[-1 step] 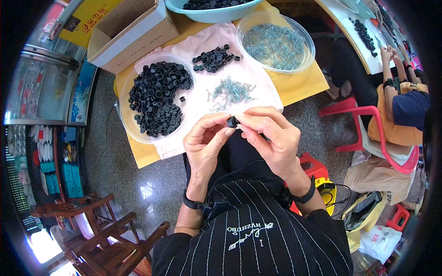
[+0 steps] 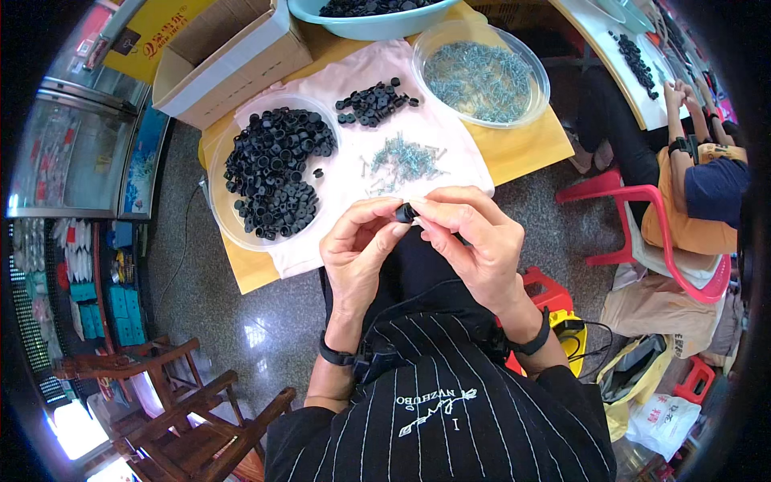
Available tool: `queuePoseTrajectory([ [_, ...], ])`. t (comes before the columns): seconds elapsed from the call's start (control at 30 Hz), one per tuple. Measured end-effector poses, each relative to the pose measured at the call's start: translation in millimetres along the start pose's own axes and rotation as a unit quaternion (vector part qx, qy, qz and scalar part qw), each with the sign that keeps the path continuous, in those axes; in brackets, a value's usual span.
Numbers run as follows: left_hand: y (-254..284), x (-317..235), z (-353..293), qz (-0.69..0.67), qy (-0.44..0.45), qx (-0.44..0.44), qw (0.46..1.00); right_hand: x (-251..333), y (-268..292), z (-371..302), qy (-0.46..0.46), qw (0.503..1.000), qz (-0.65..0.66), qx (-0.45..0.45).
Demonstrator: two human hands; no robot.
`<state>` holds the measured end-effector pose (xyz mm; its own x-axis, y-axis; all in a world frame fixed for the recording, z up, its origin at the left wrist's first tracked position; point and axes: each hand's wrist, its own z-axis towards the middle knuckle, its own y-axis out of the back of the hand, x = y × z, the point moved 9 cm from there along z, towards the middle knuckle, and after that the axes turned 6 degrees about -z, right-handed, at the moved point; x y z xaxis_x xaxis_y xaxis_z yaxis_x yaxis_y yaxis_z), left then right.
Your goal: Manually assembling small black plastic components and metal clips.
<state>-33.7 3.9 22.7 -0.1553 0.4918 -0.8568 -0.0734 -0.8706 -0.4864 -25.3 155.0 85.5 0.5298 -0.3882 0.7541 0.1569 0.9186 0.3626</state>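
while the left hand [image 2: 356, 243] pinches a black cap [image 2: 405, 214], the right hand [image 2: 479, 234] pinches its right side. its axis is unclear.

Bright light whitened the pale pink cloth [image 2: 350, 161] and glinted off the speckled floor [image 2: 257, 333]; fisheye distortion curved the dark-rimmed view's edges.

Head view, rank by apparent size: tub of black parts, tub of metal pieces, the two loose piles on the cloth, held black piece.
1. Tub of black parts
2. Tub of metal pieces
3. Loose black pile and loose metal pile: look alike, not ranked
4. Held black piece
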Motion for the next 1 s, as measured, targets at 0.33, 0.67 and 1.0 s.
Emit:
queuePoseTrajectory([
  [0.33, 1, -2, 2, 0.029, -0.005, 0.013, 0.999, -3, -2, -2, -0.008, 1.000, 0.015, 0.004],
  [0.67, -2, -1, 2, 0.046, -0.023, 0.039, 0.998, -15, -7, -3, -0.074, 0.991, 0.105, 0.028],
  [1.0, -3, 1, -1, 0.001, -0.008, 0.004, 1.000, -3, -8, -4, 0.000, 1.000, 0.029, 0.005],
])
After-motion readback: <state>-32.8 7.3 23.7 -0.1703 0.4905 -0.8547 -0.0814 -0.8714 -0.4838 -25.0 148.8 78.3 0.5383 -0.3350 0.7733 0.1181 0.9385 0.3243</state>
